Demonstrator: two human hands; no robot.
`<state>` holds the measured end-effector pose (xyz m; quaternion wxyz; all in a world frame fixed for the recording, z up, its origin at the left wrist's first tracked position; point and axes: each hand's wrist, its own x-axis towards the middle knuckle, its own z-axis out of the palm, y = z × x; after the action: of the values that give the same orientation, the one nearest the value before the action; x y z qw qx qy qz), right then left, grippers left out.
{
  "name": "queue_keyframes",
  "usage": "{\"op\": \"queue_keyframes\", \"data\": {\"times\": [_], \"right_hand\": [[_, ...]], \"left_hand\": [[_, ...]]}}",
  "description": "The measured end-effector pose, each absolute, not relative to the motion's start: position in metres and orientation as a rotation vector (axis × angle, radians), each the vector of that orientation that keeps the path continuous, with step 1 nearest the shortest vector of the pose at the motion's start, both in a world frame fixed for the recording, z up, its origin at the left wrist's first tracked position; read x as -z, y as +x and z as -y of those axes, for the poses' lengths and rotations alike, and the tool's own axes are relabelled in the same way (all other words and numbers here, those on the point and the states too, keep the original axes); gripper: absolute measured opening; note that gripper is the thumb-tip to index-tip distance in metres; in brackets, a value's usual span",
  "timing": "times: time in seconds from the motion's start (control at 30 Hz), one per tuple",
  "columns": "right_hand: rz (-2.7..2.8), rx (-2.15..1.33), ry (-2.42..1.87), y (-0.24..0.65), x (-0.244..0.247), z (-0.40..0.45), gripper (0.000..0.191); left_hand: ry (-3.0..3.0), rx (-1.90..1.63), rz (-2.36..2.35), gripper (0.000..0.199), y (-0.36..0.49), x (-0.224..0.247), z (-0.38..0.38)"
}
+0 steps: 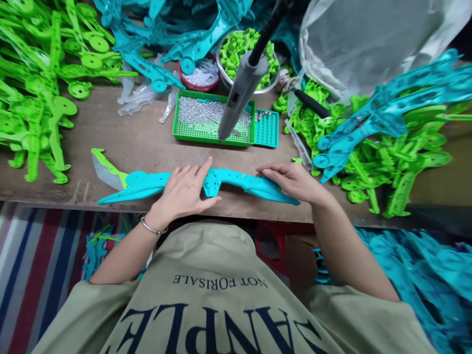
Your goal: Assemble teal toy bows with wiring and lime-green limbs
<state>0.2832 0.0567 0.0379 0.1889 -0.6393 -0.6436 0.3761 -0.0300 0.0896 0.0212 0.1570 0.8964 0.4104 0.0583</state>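
A turquoise bow-shaped plastic part (236, 178) lies lengthwise along the front edge of the bench. My left hand (184, 189) rests flat across it, left of its middle, with fingers stretched and thumb apart. At the right limb, my right hand (295, 181) has thumb and fingers closed together on the upper edge; its fingertips are partly hidden. From the left end sticks out a lime-green arm with a translucent fin (106, 169). Over the bench hangs a grey electric screwdriver (241, 93), its tip above a green tray (214, 141) of small metal screws.
Lime-green parts (37, 98) pile up at left, more green parts (368, 167) at right beneath turquoise pieces (391, 108). Behind the tray stand a bowl of green bits (247, 49) and a red basket (199, 87). A black-handled tool (311, 102) lies at right.
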Motion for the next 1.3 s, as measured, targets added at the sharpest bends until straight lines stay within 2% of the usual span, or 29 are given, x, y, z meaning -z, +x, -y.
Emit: {"op": "queue_keyframes", "data": {"times": [0.1,0.2,0.27,0.33,0.43,0.57,0.77,0.87,1.03,1.13,1.23,1.3], "right_hand": [[1.945,-1.093,-1.789,0.283,-0.044,-0.063,0.038],[2.017,-1.184,-1.718,0.278,-0.052,-0.061,0.039],[2.016,-1.185,-1.671,0.273,-0.055,-0.054,0.048],[2.002,-1.042,-1.663,0.266,-0.055,-0.043,0.058],[2.021,-0.63,-1.659,0.255,-0.045,-0.027,0.053],[2.082,-0.295,-1.582,0.246,-0.025,-0.016,0.044],[2.077,-0.373,-1.502,0.241,-0.015,-0.009,0.031],[2.084,-0.403,-1.51,0.242,-0.013,-0.009,0.035],[2.056,-0.417,-1.598,0.247,-0.01,-0.009,0.06],[2.062,-0.382,-1.53,0.241,-0.01,-0.005,0.063],[2.11,-0.307,-1.418,0.223,-0.014,-0.002,0.063],[2.172,-0.268,-1.327,0.203,-0.018,-0.002,0.066]], "left_hand": [[2.576,-0.16,-1.149,0.098,-0.031,-0.033,-0.098],[2.609,-0.247,-1.138,0.109,-0.034,-0.035,-0.097],[2.655,-0.358,-1.144,0.118,-0.038,-0.03,-0.092],[2.7,-0.494,-1.181,0.12,-0.043,-0.021,-0.086],[2.713,-0.661,-1.238,0.115,-0.051,-0.009,-0.081],[2.721,-0.619,-1.212,0.095,-0.064,-0.011,-0.082],[2.618,-0.492,-1.191,0.036,-0.082,-0.027,-0.089],[2.599,-0.457,-1.159,0.025,-0.084,-0.026,-0.092],[2.641,-0.509,-1.214,0.029,-0.082,-0.021,-0.091],[2.653,-0.52,-1.249,0.033,-0.077,-0.02,-0.072],[2.63,-0.55,-1.4,0.072,-0.072,-0.012,-0.042],[2.568,-0.586,-1.638,0.077,-0.077,-0.003,-0.022]]}}
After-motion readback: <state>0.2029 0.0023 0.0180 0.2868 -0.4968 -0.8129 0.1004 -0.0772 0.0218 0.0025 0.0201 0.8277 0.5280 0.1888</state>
